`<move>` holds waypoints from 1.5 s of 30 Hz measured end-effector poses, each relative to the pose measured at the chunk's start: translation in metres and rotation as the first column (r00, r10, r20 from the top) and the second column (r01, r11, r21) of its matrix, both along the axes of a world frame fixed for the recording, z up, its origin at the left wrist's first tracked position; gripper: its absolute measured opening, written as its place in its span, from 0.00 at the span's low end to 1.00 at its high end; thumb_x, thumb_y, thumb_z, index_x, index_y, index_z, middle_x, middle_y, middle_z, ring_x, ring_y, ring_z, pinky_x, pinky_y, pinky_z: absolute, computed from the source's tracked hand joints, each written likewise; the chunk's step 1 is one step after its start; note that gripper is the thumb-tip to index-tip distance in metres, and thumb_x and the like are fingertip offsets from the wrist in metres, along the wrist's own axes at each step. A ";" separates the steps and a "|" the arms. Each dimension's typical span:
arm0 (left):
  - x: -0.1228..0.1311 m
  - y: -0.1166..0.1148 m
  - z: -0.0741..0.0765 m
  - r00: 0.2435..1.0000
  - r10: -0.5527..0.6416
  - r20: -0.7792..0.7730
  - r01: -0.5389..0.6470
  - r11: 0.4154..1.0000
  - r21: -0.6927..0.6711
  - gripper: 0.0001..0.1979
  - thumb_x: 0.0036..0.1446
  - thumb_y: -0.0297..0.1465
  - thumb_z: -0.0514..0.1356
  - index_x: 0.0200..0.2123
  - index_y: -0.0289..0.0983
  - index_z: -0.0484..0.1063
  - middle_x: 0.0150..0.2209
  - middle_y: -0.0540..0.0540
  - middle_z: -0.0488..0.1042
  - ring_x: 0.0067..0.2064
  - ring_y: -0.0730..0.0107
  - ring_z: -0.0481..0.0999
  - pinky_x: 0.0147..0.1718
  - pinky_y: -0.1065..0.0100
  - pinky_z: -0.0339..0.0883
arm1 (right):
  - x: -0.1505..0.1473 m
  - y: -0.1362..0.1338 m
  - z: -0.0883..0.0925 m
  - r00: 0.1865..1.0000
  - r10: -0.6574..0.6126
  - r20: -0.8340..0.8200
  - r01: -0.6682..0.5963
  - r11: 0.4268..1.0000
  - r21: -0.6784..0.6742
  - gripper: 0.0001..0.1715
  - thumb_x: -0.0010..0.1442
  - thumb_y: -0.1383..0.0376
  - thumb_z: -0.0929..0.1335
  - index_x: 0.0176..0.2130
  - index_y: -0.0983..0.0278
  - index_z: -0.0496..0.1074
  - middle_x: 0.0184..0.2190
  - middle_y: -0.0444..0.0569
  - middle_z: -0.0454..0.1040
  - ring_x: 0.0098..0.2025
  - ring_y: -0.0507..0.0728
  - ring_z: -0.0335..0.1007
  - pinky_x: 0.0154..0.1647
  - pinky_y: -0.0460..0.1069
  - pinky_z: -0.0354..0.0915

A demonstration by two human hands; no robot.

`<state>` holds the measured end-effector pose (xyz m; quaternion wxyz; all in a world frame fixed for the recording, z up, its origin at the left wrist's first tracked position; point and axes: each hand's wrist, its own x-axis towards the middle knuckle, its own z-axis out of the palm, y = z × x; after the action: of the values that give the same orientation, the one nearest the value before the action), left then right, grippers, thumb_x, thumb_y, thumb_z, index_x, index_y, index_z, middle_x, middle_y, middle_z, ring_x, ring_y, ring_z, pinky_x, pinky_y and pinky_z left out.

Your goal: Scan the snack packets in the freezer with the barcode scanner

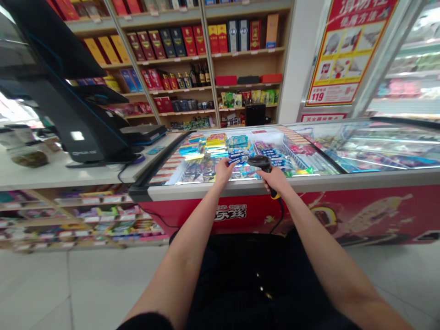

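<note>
My right hand [275, 179] is wrapped round the handle of a black barcode scanner [260, 161], whose head points left, over the chest freezer. A cable runs down from the handle's yellow-ringed end. My left hand [223, 170] pinches the near end of a narrow blue-and-white pack [237, 160] between thumb and fingers. The scanner's head is just right of this pack. Behind the left hand, yellow packs [216, 145] and light blue packs [238, 141] lie in rows on the freezer's glass top. More dark blue packs [277, 158] lie behind the scanner; small print is unreadable.
The chest freezer [192, 191] has a grey front rim and red front panel. At left, a counter [103, 173] carries a black checkout terminal [79, 114]. Shelves of boxes [165, 43] and bottles stand behind. A glass-door cooler [405, 82] is at far right.
</note>
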<state>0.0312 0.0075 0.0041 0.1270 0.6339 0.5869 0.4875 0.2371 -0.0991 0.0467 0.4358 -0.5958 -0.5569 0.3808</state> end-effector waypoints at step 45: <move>0.143 -0.034 -0.007 0.865 -0.224 -0.449 0.269 0.962 0.039 0.09 0.57 0.35 0.64 0.39 0.39 0.72 0.43 0.40 0.72 0.50 0.56 0.71 0.50 0.59 0.64 | 0.084 -0.007 -0.004 0.955 -0.176 -0.239 0.195 0.979 0.061 0.12 0.58 0.62 0.70 0.29 0.62 0.63 0.13 0.38 0.63 0.12 0.49 0.58 0.11 0.43 0.58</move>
<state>0.1740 -0.0263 -0.0024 0.0205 0.8029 0.4893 0.3400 0.3213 -0.1059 0.0423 0.5564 -0.5780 -0.4591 0.3816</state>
